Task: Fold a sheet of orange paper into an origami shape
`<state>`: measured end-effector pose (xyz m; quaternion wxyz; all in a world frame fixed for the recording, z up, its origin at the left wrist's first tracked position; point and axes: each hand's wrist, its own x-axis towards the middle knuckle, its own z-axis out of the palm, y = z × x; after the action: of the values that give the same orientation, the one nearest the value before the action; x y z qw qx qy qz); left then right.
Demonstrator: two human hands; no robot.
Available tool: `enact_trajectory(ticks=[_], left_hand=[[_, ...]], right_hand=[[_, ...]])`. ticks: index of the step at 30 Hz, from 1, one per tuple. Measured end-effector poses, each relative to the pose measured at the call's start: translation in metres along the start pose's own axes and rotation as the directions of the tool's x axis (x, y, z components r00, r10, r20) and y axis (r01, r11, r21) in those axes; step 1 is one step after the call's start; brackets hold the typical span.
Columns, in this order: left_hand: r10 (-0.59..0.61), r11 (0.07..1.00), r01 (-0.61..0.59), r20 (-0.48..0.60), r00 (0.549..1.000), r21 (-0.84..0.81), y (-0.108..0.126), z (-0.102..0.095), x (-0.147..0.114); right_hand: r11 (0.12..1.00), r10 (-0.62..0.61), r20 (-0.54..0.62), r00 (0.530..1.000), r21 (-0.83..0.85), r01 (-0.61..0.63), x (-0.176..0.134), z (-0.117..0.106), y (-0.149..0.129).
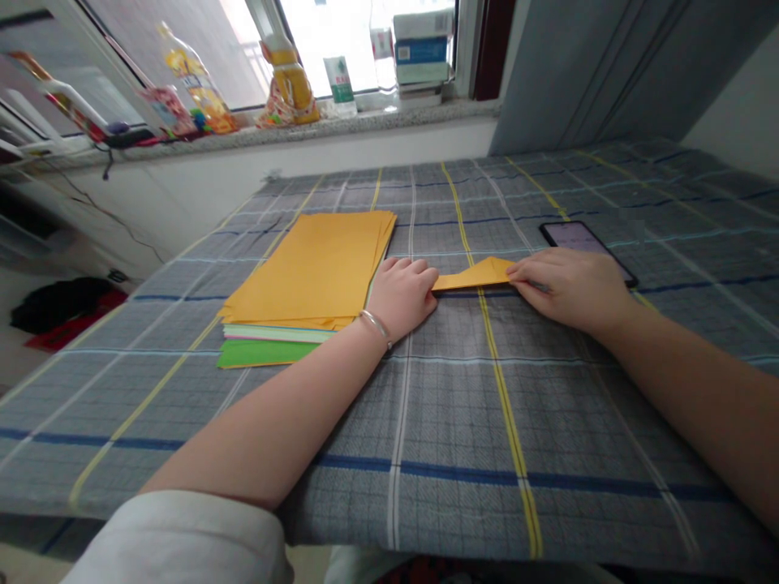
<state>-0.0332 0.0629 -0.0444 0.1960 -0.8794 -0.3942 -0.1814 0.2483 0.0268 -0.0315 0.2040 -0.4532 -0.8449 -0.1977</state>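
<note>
A folded piece of orange paper (471, 277) stretches between my two hands, just above or on the checked cloth. Its outline is narrow, with a raised peak nearer the right end. My left hand (405, 296), a silver bangle at its wrist, is closed on the left end, and its fingers hide that end. The thumb and fingertips of my right hand (569, 284) pinch the right end. Left of my left hand lies a stack of orange paper sheets (310, 268), with green paper (261, 353) and pale sheets showing underneath.
A phone (578, 237) lies partly behind my right hand. The checked tablecloth (450, 422) covers the table. Along the windowsill (243, 146) stand bottles, a white-and-green tube (341, 85) and stacked boxes (421, 53). A grey curtain (584, 73) hangs at the back right.
</note>
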Motion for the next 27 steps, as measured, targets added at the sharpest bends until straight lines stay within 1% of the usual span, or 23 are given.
enact_trajectory(ticks=[2, 5, 7, 8, 9, 11, 13, 14, 17, 21, 24, 27], left_hand=[[-0.022, 1.000, 0.022, 0.027, 0.999, 0.004, -0.001, -0.001, 0.000], [-0.112, 0.994, 0.112, 0.070, 0.991, -0.005, -0.002, -0.005, 0.001], [-0.166, 0.986, 0.168, 0.062, 0.984, -0.023, 0.000, -0.007, 0.001], [-0.166, 0.985, 0.168, 0.045, 0.985, -0.039, 0.000, -0.007, 0.001], [-0.144, 0.988, 0.145, 0.020, 0.989, -0.055, 0.001, -0.008, 0.001], [-0.051, 0.996, 0.049, -0.029, 0.998, -0.071, 0.002, -0.007, 0.001], [0.045, 0.998, -0.048, -0.055, 0.997, -0.046, 0.001, -0.005, 0.001], [0.072, 0.997, -0.074, -0.057, 0.996, -0.025, 0.001, -0.004, 0.001], [0.084, 0.996, -0.081, -0.063, 0.994, 0.041, -0.003, 0.000, 0.002], [0.088, 0.990, -0.079, -0.071, 0.994, 0.121, -0.007, 0.002, 0.001], [0.097, 0.987, -0.084, -0.098, 0.990, 0.135, -0.007, 0.002, 0.002], [0.109, 0.989, -0.095, -0.116, 0.987, 0.117, -0.005, 0.001, 0.002]], right_hand=[[1.000, 0.013, -0.001, 1.000, -0.003, -0.013, -0.001, 0.000, 0.003], [0.999, 0.049, -0.015, 0.999, -0.019, -0.049, -0.001, 0.000, 0.005], [0.998, 0.056, -0.011, 0.998, -0.033, -0.056, -0.001, 0.000, 0.005], [0.998, 0.052, -0.006, 0.999, -0.036, -0.052, -0.001, 0.001, 0.004], [0.998, 0.046, -0.001, 0.999, -0.036, -0.046, -0.001, 0.001, 0.002], [0.999, 0.039, 0.004, 0.999, -0.022, -0.039, 0.000, 0.002, -0.001], [0.999, 0.035, 0.019, 0.999, 0.003, -0.035, 0.001, 0.003, -0.003], [0.999, 0.030, 0.034, 0.999, 0.016, -0.030, 0.001, 0.004, -0.003], [0.999, 0.028, 0.071, 0.997, 0.031, -0.031, 0.000, 0.004, -0.001], [0.997, 0.026, 0.081, 0.996, 0.070, -0.031, -0.001, 0.006, 0.005], [0.995, 0.013, 0.098, 0.995, 0.097, -0.023, -0.002, 0.007, 0.007], [0.996, 0.010, 0.103, 0.995, 0.089, -0.019, -0.001, 0.007, 0.006]])
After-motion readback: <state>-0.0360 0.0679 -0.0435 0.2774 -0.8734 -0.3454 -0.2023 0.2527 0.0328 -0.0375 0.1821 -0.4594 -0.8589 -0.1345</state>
